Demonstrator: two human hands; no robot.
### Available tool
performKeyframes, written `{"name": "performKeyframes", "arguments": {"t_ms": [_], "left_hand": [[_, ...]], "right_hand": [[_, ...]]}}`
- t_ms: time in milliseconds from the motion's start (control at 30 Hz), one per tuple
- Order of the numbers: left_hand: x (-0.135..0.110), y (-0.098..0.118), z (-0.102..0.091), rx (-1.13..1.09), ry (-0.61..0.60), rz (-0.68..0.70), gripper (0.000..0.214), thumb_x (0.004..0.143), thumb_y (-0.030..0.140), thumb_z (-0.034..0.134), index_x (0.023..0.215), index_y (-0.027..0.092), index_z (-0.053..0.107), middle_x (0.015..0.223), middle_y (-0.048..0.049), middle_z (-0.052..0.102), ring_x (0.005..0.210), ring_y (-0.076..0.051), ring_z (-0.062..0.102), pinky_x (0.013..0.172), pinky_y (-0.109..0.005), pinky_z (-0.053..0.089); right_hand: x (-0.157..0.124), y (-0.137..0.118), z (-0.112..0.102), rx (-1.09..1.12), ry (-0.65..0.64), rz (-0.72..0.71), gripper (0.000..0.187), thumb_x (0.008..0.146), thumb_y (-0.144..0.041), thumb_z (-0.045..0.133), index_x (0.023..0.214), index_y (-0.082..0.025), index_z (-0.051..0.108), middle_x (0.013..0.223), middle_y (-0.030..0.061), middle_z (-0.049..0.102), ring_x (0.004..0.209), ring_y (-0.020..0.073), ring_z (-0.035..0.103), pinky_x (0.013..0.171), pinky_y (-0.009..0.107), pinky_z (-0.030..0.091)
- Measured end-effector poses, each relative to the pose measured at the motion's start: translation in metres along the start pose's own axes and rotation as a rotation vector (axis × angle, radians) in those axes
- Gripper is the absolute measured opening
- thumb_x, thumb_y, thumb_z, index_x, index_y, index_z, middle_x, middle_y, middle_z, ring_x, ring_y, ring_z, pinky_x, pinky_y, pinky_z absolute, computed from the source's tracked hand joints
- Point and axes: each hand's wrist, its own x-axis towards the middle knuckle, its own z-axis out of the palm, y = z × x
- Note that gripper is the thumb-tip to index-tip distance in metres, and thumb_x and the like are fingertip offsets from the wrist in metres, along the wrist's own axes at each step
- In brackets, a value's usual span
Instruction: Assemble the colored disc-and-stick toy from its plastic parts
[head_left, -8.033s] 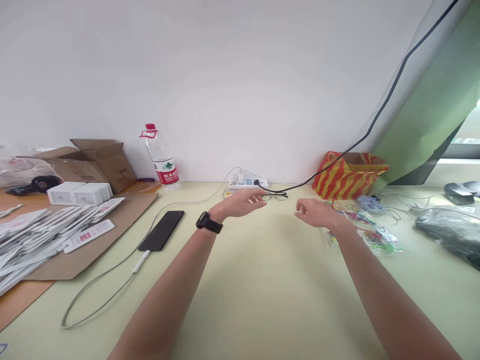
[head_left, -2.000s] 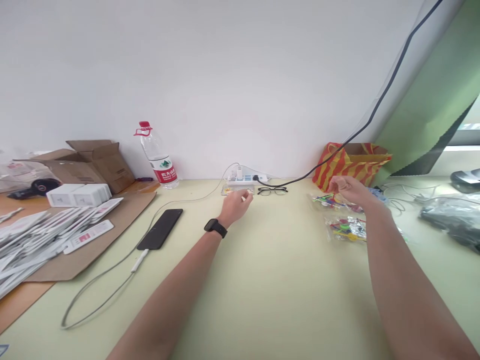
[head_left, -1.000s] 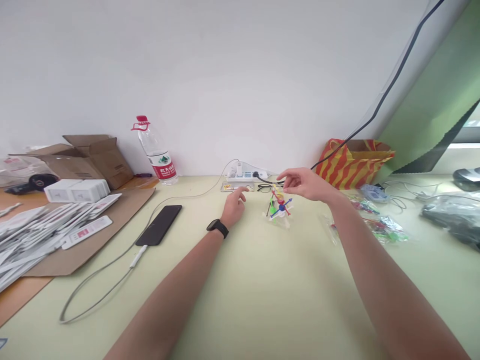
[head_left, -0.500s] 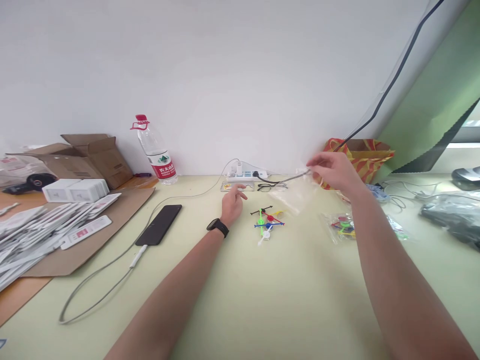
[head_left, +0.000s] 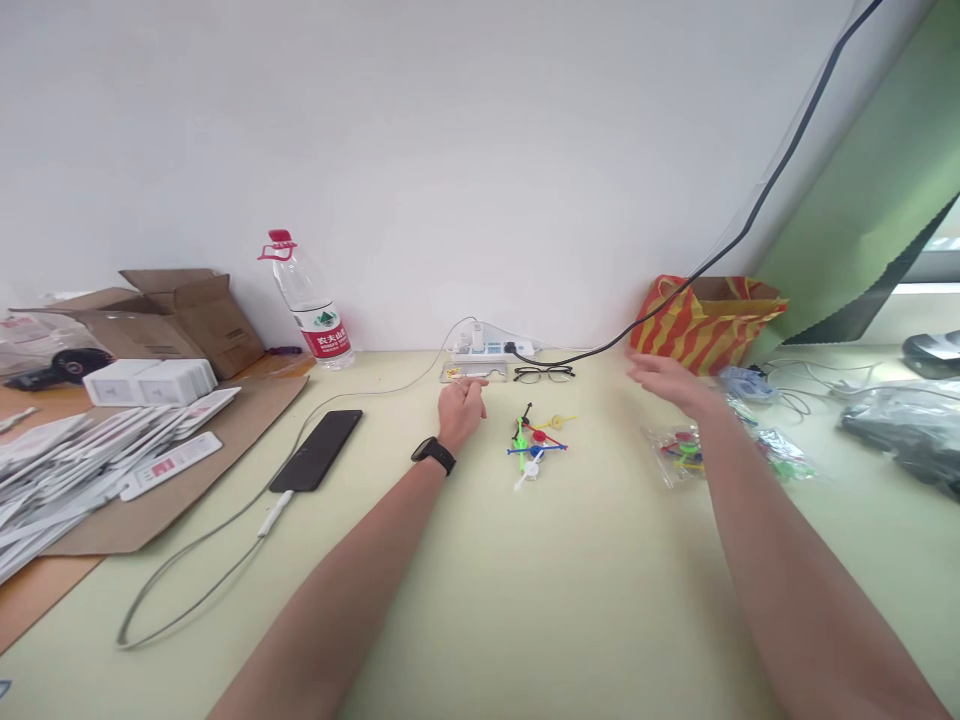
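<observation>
A small heap of colourful plastic pieces (head_left: 536, 440) lies loose on the pale green table (head_left: 525, 600). My left hand (head_left: 460, 407), a black watch (head_left: 433, 455) on its wrist, rests just left of the heap, fingers curled down with nothing showing in them. My right hand (head_left: 664, 382) hovers to the right of the heap with its fingers stretched out and empty, slightly blurred. Clear bags of more colourful pieces (head_left: 682, 452) lie under my right forearm.
Glasses (head_left: 545, 373) and a power strip (head_left: 491, 350) sit by the wall. A striped bag (head_left: 701, 320) stands at back right. On the left are a phone (head_left: 315, 450) on a cable, a water bottle (head_left: 307, 305), a cardboard box (head_left: 180, 315) and white packets (head_left: 90, 450).
My right hand carried a bag to the middle, the pieces fell out onto the table, and the empty bag is now out of the hand. My left hand curled its fingers.
</observation>
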Motion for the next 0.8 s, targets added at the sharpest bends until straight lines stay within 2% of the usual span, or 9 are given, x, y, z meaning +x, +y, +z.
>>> {"name": "performKeyframes", "arguments": {"t_ms": [67, 133, 233, 300, 433, 500, 600, 700, 800], "left_hand": [[0.000, -0.001, -0.001, 0.018, 0.021, -0.042, 0.043, 0.089, 0.024, 0.045, 0.051, 0.025, 0.065, 0.066, -0.0052, 0.074, 0.097, -0.028, 0.071, 0.089, -0.036, 0.050], [-0.001, 0.000, -0.001, 0.032, 0.034, -0.068, 0.039, 0.088, 0.025, 0.047, 0.056, 0.025, 0.069, 0.054, -0.0046, 0.068, 0.097, -0.030, 0.071, 0.088, -0.037, 0.050], [-0.002, 0.000, 0.001, 0.025, 0.013, -0.066, 0.046, 0.091, 0.028, 0.045, 0.051, 0.023, 0.066, 0.065, -0.0059, 0.074, 0.096, -0.028, 0.070, 0.088, -0.036, 0.050], [-0.002, 0.000, 0.002, 0.005, -0.031, -0.054, 0.051, 0.096, 0.034, 0.042, 0.053, 0.022, 0.067, 0.077, -0.0066, 0.078, 0.089, -0.025, 0.071, 0.086, -0.035, 0.051], [-0.005, -0.001, -0.005, -0.040, -0.158, -0.028, 0.051, 0.100, 0.045, 0.041, 0.075, 0.019, 0.078, 0.085, -0.0073, 0.079, 0.085, -0.024, 0.072, 0.085, -0.034, 0.053], [-0.011, -0.002, -0.016, -0.059, -0.231, -0.005, 0.047, 0.100, 0.045, 0.043, 0.083, 0.018, 0.079, 0.095, -0.0068, 0.080, 0.092, -0.024, 0.072, 0.088, -0.033, 0.052], [-0.025, -0.003, -0.037, -0.057, -0.309, 0.034, 0.036, 0.097, 0.041, 0.051, 0.086, 0.019, 0.078, 0.096, -0.0047, 0.079, 0.095, -0.023, 0.070, 0.087, -0.032, 0.051], [-0.039, -0.005, -0.054, -0.039, -0.355, 0.054, 0.032, 0.097, 0.042, 0.054, 0.091, 0.020, 0.077, 0.092, -0.0030, 0.078, 0.090, -0.023, 0.067, 0.081, -0.032, 0.049], [-0.045, -0.007, -0.062, -0.039, -0.371, 0.070, 0.032, 0.098, 0.044, 0.054, 0.095, 0.020, 0.075, 0.094, -0.0033, 0.077, 0.087, -0.022, 0.066, 0.077, -0.032, 0.049]], "right_hand": [[0.000, -0.009, 0.005, -0.004, -0.130, -0.030, 0.044, 0.089, -0.039, 0.065, 0.129, -0.021, 0.072, 0.114, 0.0139, 0.079, 0.095, 0.0258, 0.075, 0.081, 0.034, 0.059], [-0.001, -0.021, 0.010, -0.024, -0.199, -0.055, 0.040, 0.089, -0.036, 0.065, 0.124, -0.018, 0.074, 0.112, 0.0146, 0.078, 0.089, 0.0248, 0.075, 0.080, 0.034, 0.058], [-0.003, -0.051, 0.022, -0.054, -0.257, -0.157, 0.028, 0.089, -0.032, 0.063, 0.110, -0.018, 0.077, 0.110, 0.0134, 0.078, 0.090, 0.0255, 0.073, 0.079, 0.035, 0.056], [-0.009, -0.077, 0.036, -0.048, -0.329, -0.264, 0.022, 0.090, -0.032, 0.063, 0.101, -0.022, 0.079, 0.107, 0.0086, 0.079, 0.091, 0.0239, 0.071, 0.078, 0.033, 0.055], [-0.033, -0.126, 0.076, -0.044, -0.428, -0.418, 0.021, 0.094, -0.034, 0.062, 0.104, -0.026, 0.078, 0.107, 0.0042, 0.079, 0.089, 0.0209, 0.070, 0.078, 0.030, 0.052], [-0.045, -0.142, 0.094, -0.076, -0.425, -0.427, 0.019, 0.094, -0.036, 0.062, 0.091, -0.024, 0.077, 0.095, 0.0053, 0.078, 0.083, 0.0213, 0.068, 0.075, 0.031, 0.049], [-0.057, -0.153, 0.110, -0.113, -0.383, -0.396, 0.020, 0.091, -0.035, 0.066, 0.077, -0.022, 0.070, 0.090, 0.0075, 0.075, 0.083, 0.0230, 0.065, 0.073, 0.032, 0.045], [-0.061, -0.155, 0.115, -0.102, -0.382, -0.345, 0.007, 0.082, -0.023, 0.072, 0.076, -0.021, 0.068, 0.089, 0.0069, 0.074, 0.080, 0.0215, 0.065, 0.069, 0.030, 0.044], [-0.062, -0.157, 0.115, -0.033, -0.414, -0.301, 0.009, 0.072, -0.011, 0.073, 0.075, -0.019, 0.069, 0.087, 0.0056, 0.074, 0.077, 0.0192, 0.066, 0.065, 0.027, 0.045]]}}
